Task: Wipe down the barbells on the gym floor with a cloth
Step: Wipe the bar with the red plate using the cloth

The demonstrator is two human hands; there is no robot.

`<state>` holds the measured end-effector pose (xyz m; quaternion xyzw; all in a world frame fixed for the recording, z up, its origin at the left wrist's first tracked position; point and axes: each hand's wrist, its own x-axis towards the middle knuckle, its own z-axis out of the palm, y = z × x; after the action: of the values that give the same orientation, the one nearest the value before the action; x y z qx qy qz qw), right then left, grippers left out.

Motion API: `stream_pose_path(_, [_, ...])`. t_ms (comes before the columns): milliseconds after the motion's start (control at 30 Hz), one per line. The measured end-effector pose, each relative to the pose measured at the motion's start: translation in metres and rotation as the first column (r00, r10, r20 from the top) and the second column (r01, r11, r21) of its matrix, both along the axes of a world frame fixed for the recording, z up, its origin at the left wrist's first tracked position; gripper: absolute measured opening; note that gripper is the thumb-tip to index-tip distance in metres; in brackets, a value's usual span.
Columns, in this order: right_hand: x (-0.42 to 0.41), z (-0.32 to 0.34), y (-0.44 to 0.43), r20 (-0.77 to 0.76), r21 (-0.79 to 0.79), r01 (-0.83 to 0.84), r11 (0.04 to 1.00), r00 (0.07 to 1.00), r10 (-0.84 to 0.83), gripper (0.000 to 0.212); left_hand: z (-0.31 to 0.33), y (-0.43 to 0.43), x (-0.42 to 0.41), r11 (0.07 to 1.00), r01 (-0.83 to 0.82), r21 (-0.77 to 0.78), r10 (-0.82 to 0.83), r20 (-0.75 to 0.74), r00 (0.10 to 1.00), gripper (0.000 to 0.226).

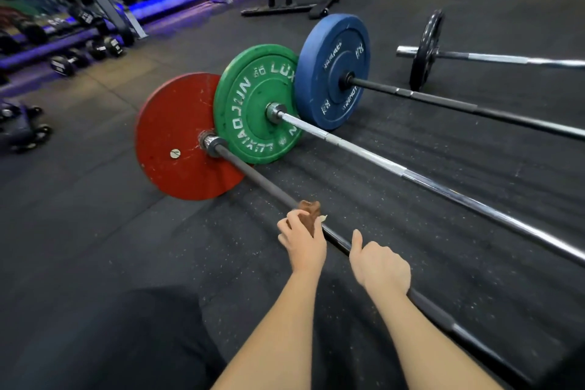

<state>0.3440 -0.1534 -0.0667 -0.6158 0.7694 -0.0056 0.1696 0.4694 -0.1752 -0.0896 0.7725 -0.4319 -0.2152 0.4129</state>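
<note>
Several barbells lie side by side on the black rubber floor. The nearest has a dark bar [256,177] and a red plate [171,136]. My left hand [302,239] grips a brown cloth [310,212] wrapped round this bar. My right hand [381,266] grips the same bar a little nearer to me. Behind it lie a chrome bar [411,172] with a green plate [253,98], a black bar [459,104] with a blue plate [332,70], and a fourth bar [506,58] with a thin black plate [425,47].
Dumbbell racks [104,9] with blue lighting line the far left wall. A wheeled device [22,127] sits at the left edge. A bench base [278,6] stands at the back. My dark-clothed knee [126,342] is at the lower left.
</note>
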Motion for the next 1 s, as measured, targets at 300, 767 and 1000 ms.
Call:
stream_pose_path(300, [-0.001, 0.001, 0.003, -0.002, -0.023, -0.003, 1.0, 1.0, 0.003, 0.078, 0.002, -0.022, 0.007, 0.993, -0.12, 0.007, 0.119, -0.203, 0.972, 0.024])
stream_pose_path(767, [0.001, -0.004, 0.003, -0.049, -0.068, -0.022, 0.997, 0.999, 0.018, 0.075, -0.004, -0.02, 0.014, 0.999, -0.043, 0.027, 0.046, -0.099, 0.994, 0.032])
stream_pose_path(1000, [-0.001, -0.001, 0.006, -0.044, -0.069, -0.026, 0.997, 0.999, 0.023, 0.073, -0.01, -0.016, 0.022, 0.997, 0.073, -0.007, -0.074, -0.047, 0.996, 0.028])
